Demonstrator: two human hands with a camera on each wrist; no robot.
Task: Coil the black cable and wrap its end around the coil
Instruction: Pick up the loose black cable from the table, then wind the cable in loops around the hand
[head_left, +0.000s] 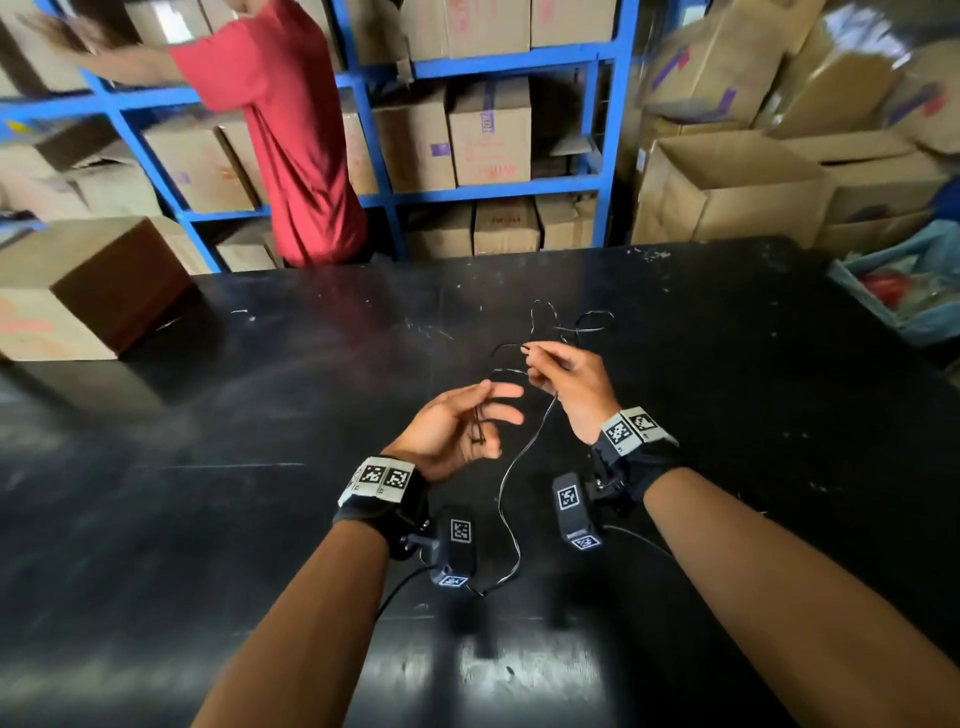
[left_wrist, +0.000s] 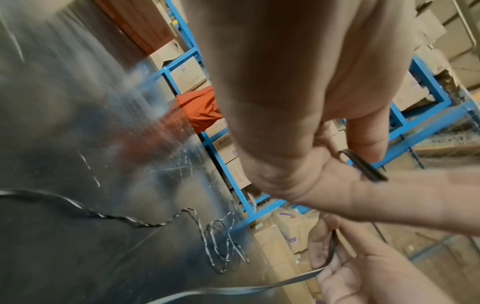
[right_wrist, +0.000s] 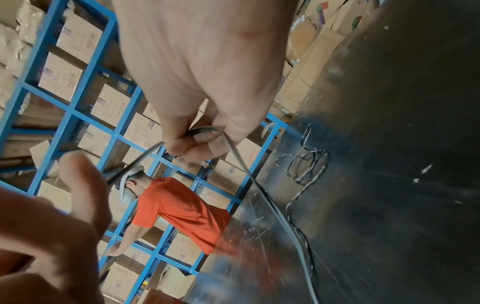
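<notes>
A thin black cable (head_left: 511, 470) runs between my two hands above the black table (head_left: 260, 415). My left hand (head_left: 467, 426) lies palm up; in the left wrist view its thumb presses a few small loops of the cable (left_wrist: 363, 166) against the fingers. Just beyond it, my right hand (head_left: 556, 371) pinches the cable (right_wrist: 259, 191) with curled fingers (right_wrist: 192, 142). From there a slack length hangs down and trails toward me between my wrists. The loose rest lies as a tangle (head_left: 571, 322) on the table beyond my right hand.
A person in a red shirt (head_left: 296, 130) stands behind the table at blue shelving (head_left: 608, 130) full of cardboard boxes. A closed box (head_left: 88, 291) sits on the table's left end. Open boxes (head_left: 727, 187) and a blue tray (head_left: 893, 296) stand at the right.
</notes>
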